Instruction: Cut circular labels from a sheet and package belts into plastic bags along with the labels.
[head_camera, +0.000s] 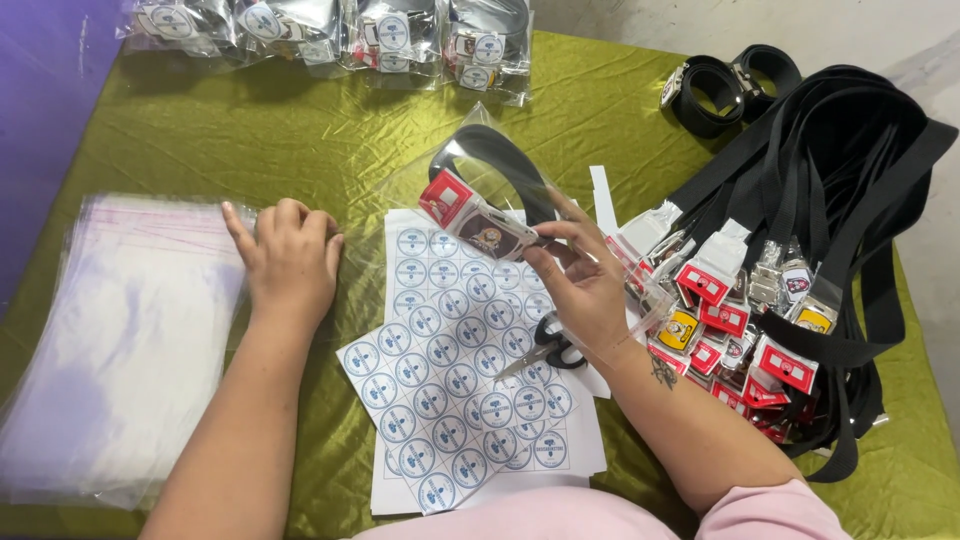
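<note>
Pinched in the right hand (585, 285), a bagged belt (487, 200) is held above the sticker sheets (455, 370); the stack of clear bags (120, 340) is touched at its edge by the loosely curled left hand (290, 262), with bare counter (300, 130) beyond.

A green satin cloth (300, 150) covers the table. Along the far edge lies a row of filled clear packets (330, 35), each holding a coiled black belt and a round sticker. In the middle, sheets of round blue-and-white stickers (440, 390) overlap, with black-handled scissors (548, 345) resting on them. At the far right sit two rolled black belts (730, 85). On the right, a large heap of loose black belts (830, 190) spreads out, their buckles carrying red tags (785, 365).
</note>
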